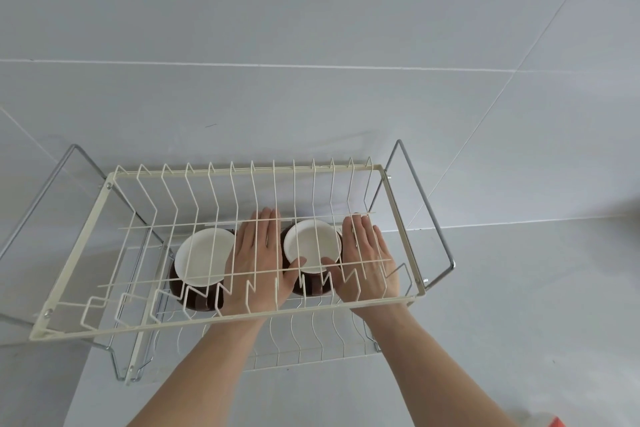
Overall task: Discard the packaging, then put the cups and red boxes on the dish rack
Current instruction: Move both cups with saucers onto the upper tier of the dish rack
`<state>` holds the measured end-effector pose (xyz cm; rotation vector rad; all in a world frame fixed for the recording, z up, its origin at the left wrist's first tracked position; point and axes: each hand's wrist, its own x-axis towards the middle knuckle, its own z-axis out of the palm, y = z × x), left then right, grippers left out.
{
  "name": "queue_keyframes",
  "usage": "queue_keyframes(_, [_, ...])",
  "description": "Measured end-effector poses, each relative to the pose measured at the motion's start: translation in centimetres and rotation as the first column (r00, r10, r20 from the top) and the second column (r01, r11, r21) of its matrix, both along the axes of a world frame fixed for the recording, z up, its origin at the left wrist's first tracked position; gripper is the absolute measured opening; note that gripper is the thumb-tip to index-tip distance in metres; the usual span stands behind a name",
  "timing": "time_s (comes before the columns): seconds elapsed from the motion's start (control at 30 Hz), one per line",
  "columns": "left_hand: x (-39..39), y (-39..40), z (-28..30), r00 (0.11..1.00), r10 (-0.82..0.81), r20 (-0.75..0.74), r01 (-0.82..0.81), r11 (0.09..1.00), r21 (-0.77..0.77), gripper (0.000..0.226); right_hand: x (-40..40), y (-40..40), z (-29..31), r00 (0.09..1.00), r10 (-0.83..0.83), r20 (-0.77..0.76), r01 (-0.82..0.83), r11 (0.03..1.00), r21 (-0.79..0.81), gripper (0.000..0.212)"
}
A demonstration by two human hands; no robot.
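A cream wire dish rack (72, 246) with two tiers stands against the tiled wall. On its lower tier stand two brown paper cups with white insides, one cup (202, 258) at the left and one cup (311, 246) at the right. My left hand (256, 253) and my right hand (369, 253) reach under the upper tier and flank the right cup, fingers stretched, both thumbs touching its near rim. Part of a red box (557, 422) shows at the bottom right corner.
The rack's chrome side frames (429, 215) stick out on both sides. The grey counter (502, 322) runs to the right, and the upper tier's wires cross over my hands.
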<state>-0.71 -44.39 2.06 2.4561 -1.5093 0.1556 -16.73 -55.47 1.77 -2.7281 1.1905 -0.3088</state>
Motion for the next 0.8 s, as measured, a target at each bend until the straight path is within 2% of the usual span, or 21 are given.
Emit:
queue_keyframes(0.13, [-1.3,1.1,0.4,1.0,-0.007,-0.016,0.007,1.0,-0.015,0.082,-1.1,1.3,0.2,0.999,0.032,-0.008,-0.032,0.999,-0.025,0.081])
queue_keyframes(0.27, [-2.3,3.0,0.4,1.0,0.002,-0.001,-0.002,1.0,-0.022,0.084,-1.5,3.0,0.9,0.998,0.038,-0.053,-0.041,0.998,-0.046,0.083])
queue_keyframes(0.33, [-2.7,3.9,0.7,1.0,0.025,-0.006,-0.025,1.0,0.003,0.086,-1.9,3.8,1.3,0.998,0.036,-0.044,-0.037,0.999,-0.015,0.082])
queue_keyframes(0.5, [-4.0,6.4,1.6,0.998,0.068,-0.019,-0.066,0.995,0.069,0.092,-3.1,6.4,2.4,0.996,0.08,0.032,-0.077,0.992,-0.1,0.075])
queue_keyframes(0.67, [-5.9,9.0,2.3,0.997,0.073,0.021,-0.074,0.995,0.06,0.096,-5.1,8.7,2.7,0.997,0.076,-0.003,-0.076,0.995,-0.058,0.083])
queue_keyframes(0.8, [-7.9,10.8,1.9,0.999,0.029,0.015,-0.03,0.996,0.088,0.095,-7.4,10.8,3.0,0.996,0.084,0.012,-0.083,0.993,-0.089,0.08])
